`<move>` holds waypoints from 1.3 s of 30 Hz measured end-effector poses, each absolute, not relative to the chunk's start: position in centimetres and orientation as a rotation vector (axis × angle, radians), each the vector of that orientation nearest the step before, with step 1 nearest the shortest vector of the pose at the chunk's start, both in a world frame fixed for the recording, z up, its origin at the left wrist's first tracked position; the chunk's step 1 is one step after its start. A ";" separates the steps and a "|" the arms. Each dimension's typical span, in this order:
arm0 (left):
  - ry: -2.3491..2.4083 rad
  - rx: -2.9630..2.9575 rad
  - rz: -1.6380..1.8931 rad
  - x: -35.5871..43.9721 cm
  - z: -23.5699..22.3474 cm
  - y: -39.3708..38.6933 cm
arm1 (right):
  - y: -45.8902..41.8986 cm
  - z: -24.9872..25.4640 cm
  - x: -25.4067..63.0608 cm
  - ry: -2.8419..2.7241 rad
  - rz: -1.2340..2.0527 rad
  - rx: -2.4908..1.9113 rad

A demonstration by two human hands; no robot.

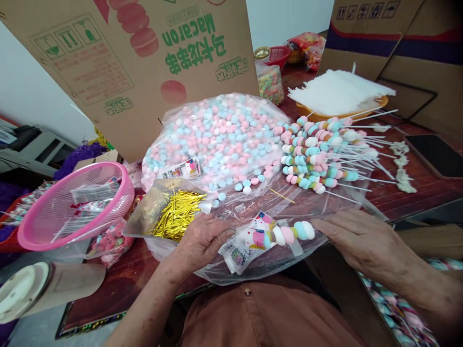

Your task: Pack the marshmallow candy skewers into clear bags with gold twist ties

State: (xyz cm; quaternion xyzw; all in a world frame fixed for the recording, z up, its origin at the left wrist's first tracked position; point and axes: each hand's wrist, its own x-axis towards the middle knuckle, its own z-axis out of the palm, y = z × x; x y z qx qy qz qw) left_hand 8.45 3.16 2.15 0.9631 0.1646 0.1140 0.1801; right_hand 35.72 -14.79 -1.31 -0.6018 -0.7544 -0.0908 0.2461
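My left hand (pixel 208 241) is closed in a pinch at the left end of a small printed clear bag (pixel 258 233). A candy skewer (pixel 287 234) of pink, white, blue and brown pieces lies partly inside that bag. At the skewer's right end my right hand (pixel 361 246) has its fingers closed; its stick is hidden beneath them. Under both hands spreads a clear plastic sheet (pixel 307 205), with more printed bags (pixel 237 258) below the skewer. Just beyond my left hand, gold twist ties (pixel 179 212) fill an open bag.
A big bag of pastel candies (pixel 224 125) lies ahead, with finished skewers (pixel 318 154) piled to its right. White sticks (pixel 340 94) rest in a basket behind. On the left are a pink basket (pixel 128 193) and a lidded cup (pixel 72 284). A phone (pixel 434 154) lies far right.
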 end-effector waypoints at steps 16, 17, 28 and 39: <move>0.439 2.749 0.022 9.6 1.6 2.2 | -13.6 -1.2 33.5 -2.105 0.038 -1.565; 0.446 2.748 -0.057 9.9 1.5 2.0 | -13.4 -1.1 33.3 -2.123 0.057 -1.564; 0.521 2.148 -0.316 12.4 0.7 0.6 | -10.2 0.3 31.2 -2.445 0.196 -1.526; 0.724 2.618 -0.277 11.4 1.5 0.3 | -10.7 -0.6 31.3 -2.349 0.185 -1.502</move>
